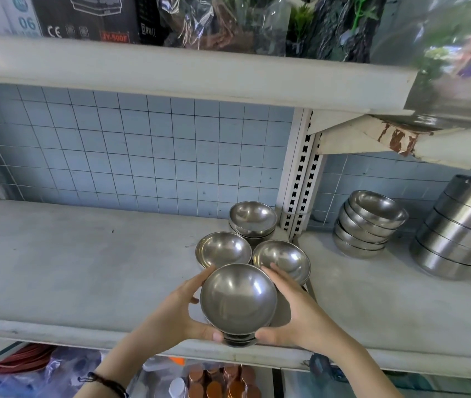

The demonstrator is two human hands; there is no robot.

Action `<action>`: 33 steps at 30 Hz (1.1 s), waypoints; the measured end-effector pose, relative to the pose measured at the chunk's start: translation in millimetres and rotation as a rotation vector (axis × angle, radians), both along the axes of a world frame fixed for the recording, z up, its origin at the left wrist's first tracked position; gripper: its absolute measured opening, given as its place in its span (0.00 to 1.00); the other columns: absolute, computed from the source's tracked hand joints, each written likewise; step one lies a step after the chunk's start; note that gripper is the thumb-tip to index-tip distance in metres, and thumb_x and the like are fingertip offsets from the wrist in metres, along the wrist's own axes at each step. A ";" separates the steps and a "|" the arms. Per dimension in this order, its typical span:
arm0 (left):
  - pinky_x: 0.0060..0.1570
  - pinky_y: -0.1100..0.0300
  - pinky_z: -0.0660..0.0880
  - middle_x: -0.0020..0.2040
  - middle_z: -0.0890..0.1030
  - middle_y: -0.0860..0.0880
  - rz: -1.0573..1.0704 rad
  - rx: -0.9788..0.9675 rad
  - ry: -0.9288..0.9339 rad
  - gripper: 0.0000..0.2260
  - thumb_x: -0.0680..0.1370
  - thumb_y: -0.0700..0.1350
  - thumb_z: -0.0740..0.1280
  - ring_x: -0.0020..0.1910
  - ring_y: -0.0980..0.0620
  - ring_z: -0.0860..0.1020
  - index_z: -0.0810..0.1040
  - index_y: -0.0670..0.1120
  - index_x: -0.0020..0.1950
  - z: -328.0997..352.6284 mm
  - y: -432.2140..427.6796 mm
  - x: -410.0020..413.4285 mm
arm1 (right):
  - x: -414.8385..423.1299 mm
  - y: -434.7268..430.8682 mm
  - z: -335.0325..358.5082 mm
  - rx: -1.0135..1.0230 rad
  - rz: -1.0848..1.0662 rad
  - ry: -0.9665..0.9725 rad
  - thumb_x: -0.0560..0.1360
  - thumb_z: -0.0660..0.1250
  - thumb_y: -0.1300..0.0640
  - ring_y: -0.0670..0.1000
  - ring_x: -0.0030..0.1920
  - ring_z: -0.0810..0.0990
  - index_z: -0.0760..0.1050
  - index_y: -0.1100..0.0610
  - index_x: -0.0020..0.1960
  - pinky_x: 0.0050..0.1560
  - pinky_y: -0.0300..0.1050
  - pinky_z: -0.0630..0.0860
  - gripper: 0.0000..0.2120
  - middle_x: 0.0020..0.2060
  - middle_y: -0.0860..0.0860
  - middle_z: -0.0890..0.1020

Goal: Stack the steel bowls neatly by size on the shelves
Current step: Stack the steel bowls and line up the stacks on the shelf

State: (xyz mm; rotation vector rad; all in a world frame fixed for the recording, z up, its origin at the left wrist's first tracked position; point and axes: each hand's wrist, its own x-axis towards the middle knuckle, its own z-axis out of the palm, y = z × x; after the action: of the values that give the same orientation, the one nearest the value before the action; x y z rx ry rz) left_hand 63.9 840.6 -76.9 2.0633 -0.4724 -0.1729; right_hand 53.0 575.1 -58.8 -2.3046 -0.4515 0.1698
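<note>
Head view. Fingers [197, 278] of left hand [177, 314]: curled round the left flank of a small stack of round polished steel bowls [238, 297], thumb low at the near side. Fingers of right hand [300, 314]: curled round the right flank, thumb likewise low at the front. Both hands grip the stack. It is held upright, mouth up, over the front edge of the grey shelf [85, 268]; whether its base touches the shelf cannot be told.

Just behind the stack:
- 1 shallow steel bowl, rear left [224, 249]
- 1 shallow steel bowl, rear right [281, 258], touching the right fingertips
- 1 short stack of like bowls [253, 218] at the back, beside the white slotted upright [300, 182]

Next bay to the right:
- 1 leaning stack of wider steel bowls [369, 225]
- 1 leaning stack of straight-walled steel tins [458, 225]

Backing: pale blue tiled wall [142, 153].

Step in hand, as judged: bringing the small-size stack in to join its like.

Next move calls for setting the stack down level, well back from the front edge. The 2 bowls behind could then be nested on it, rim matched to rim. The leaning stacks want straightening after that.
</note>
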 end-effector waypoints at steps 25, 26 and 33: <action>0.62 0.68 0.70 0.69 0.69 0.59 0.029 -0.133 0.032 0.51 0.57 0.68 0.78 0.66 0.64 0.70 0.55 0.61 0.74 -14.9 -7.7 -4.7 | -22.1 11.6 -14.5 0.100 -0.063 0.066 0.64 0.76 0.35 0.30 0.74 0.47 0.38 0.36 0.77 0.74 0.37 0.49 0.58 0.69 0.22 0.43; 0.62 0.66 0.71 0.68 0.70 0.58 0.022 -0.138 0.034 0.50 0.58 0.67 0.78 0.65 0.63 0.70 0.56 0.60 0.74 -14.3 -8.7 -4.9 | -22.6 13.2 -14.4 0.107 -0.071 0.076 0.64 0.77 0.37 0.33 0.74 0.48 0.38 0.38 0.78 0.74 0.37 0.50 0.58 0.70 0.24 0.45; 0.60 0.67 0.72 0.66 0.73 0.58 0.031 -0.179 0.054 0.50 0.56 0.67 0.79 0.63 0.63 0.73 0.59 0.59 0.72 -9.2 -12.5 -7.2 | -23.0 14.8 -12.5 0.162 -0.121 0.107 0.61 0.78 0.38 0.37 0.74 0.53 0.40 0.40 0.79 0.73 0.38 0.53 0.61 0.69 0.27 0.51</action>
State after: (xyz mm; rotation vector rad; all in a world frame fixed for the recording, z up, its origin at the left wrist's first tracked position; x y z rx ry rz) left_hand 56.7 828.0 -86.1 1.8850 -0.4082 -0.1612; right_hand 30.0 589.8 -71.3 -2.1446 -0.2605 0.1880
